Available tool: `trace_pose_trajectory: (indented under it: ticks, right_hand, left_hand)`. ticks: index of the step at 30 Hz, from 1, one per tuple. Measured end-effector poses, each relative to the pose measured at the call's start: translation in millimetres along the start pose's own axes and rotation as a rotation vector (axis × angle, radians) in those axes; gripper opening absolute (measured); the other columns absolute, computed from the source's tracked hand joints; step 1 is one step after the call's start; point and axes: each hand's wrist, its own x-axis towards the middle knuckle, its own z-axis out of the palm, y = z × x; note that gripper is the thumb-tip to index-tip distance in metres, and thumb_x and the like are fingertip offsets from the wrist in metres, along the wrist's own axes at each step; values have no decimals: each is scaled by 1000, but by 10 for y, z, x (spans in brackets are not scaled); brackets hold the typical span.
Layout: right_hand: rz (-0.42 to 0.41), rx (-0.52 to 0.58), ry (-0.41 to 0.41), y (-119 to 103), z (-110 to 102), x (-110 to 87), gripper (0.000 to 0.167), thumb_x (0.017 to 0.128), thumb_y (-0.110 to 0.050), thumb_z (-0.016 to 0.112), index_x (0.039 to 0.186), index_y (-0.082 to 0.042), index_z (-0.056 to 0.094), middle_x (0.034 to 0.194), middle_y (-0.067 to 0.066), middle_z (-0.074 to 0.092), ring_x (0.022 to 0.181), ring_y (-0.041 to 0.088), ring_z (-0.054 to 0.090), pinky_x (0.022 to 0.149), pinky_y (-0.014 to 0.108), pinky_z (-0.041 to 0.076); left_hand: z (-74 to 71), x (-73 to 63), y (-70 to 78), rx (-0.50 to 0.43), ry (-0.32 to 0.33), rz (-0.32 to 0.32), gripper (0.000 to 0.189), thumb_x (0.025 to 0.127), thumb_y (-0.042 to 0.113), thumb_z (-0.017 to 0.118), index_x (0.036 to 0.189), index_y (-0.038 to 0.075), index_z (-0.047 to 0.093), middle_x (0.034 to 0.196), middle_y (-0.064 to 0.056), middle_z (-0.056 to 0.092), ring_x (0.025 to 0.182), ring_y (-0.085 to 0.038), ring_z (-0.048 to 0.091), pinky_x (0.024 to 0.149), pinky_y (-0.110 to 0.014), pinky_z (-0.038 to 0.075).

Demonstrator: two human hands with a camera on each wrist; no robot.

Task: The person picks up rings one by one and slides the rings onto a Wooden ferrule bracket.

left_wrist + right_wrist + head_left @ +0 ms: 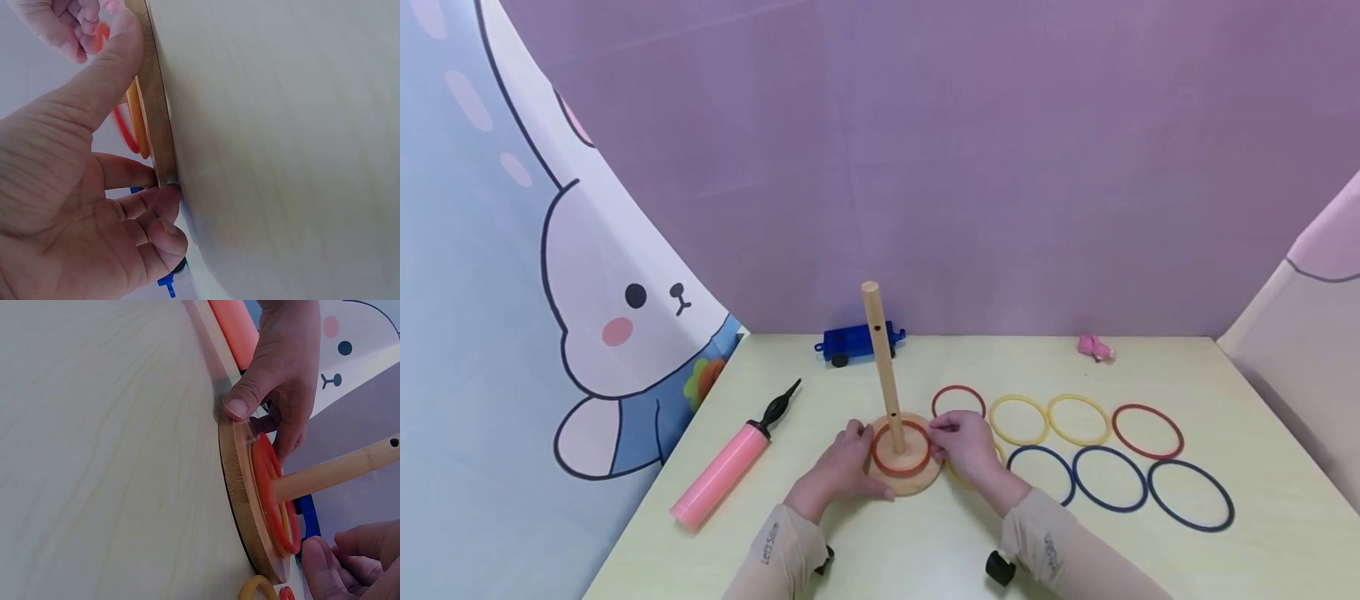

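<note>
Brace the wooden base (pixel 917 486) with the left hand (pixel 842 467), grip closed on its rim; the red ring (pixel 900 474) encircles the post (pixel 882 358) near its foot, inward of the table's (pixel 1045 367) left edge and short of its far edge; the right hand (pixel 966 446) lies beside the ring (whether pinching it or free, cannot tell); seat it level over the orange ring (pixel 134 119), without tipping the post.

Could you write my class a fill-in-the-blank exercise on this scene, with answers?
1. The left hand grips a base made of ____.
2. The pump barrel is coloured ____.
3. The toy cart behind the peg is coloured ____.
4. Blue rings on the table number ____.
Missing words: wood; pink; blue; three.
</note>
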Motion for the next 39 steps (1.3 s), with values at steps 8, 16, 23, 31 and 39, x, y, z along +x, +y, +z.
trace_pose_trajectory:
  ticks: [8,16,23,31,39]
  right_hand:
    - [-37,7,29,-42,-115,-71,7,85,5,68,91,8,70,82,20,69,69,31,69,61,35,58]
    - [-36,56,36,-185,-282,-240,6,85,3,70,89,7,70,81,20,69,67,31,69,61,35,58]
    - [-21,52,36,-92,-427,-322,6,86,1,70,90,6,71,83,21,68,66,25,68,61,31,58]
    - [-47,71,24,-133,-699,-446,15,88,0,69,97,11,68,80,14,68,69,27,68,63,32,58]
    - [-30,43,34,-157,-980,-561,20,89,-4,69,103,10,68,85,14,68,74,27,69,67,32,58]
  left_hand:
    - [-2,19,-6,-1,-3,2,113,64,55,86,149,1,35,129,-12,42,115,-27,46,99,-48,44]
    - [-5,28,-6,-10,0,-4,113,64,54,86,149,1,35,129,-12,42,115,-27,45,99,-49,44]
    - [27,1,-23,-20,5,7,114,63,54,87,149,0,35,128,-13,42,113,-27,46,98,-49,45]
    - [31,-1,-32,-11,8,15,114,63,55,86,149,0,35,126,-12,42,111,-26,45,97,-47,45]
    - [15,5,-28,-10,6,13,113,63,53,87,149,0,35,128,-13,42,113,-27,45,98,-49,45]
